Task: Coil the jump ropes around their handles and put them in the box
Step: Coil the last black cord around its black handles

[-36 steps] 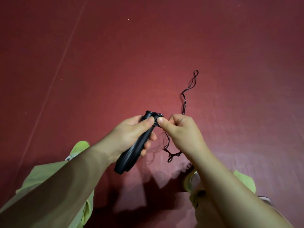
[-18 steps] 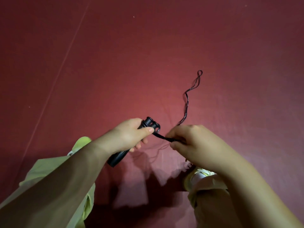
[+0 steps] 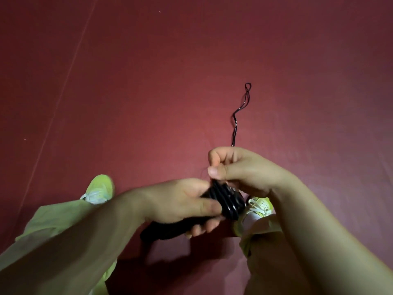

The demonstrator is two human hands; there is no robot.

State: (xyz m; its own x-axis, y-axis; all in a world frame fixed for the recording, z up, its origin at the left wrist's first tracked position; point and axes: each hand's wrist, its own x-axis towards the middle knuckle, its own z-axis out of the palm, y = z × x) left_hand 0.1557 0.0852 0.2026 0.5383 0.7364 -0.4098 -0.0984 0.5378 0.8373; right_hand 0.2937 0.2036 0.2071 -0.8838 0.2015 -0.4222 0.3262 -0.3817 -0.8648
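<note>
My left hand grips the black jump rope handles, which point down-left from its palm. Several turns of thin black rope are wound around the handles' upper end. My right hand pinches the rope just above those coils, thumb against curled fingers. The loose rest of the rope runs up and away from my right hand, wavy, and ends in a small loop on the floor. No box is in view.
The floor is dark red, with a pale line running diagonally at the left. My yellow-green shoes and trouser legs are below the hands; the right shoe sits directly beneath the coils.
Both hands have dropped lower in view and the handles now lie flatter. My right hand has swung up over the handle tops, laying more rope on them; the loose tail on the floor is shorter.
</note>
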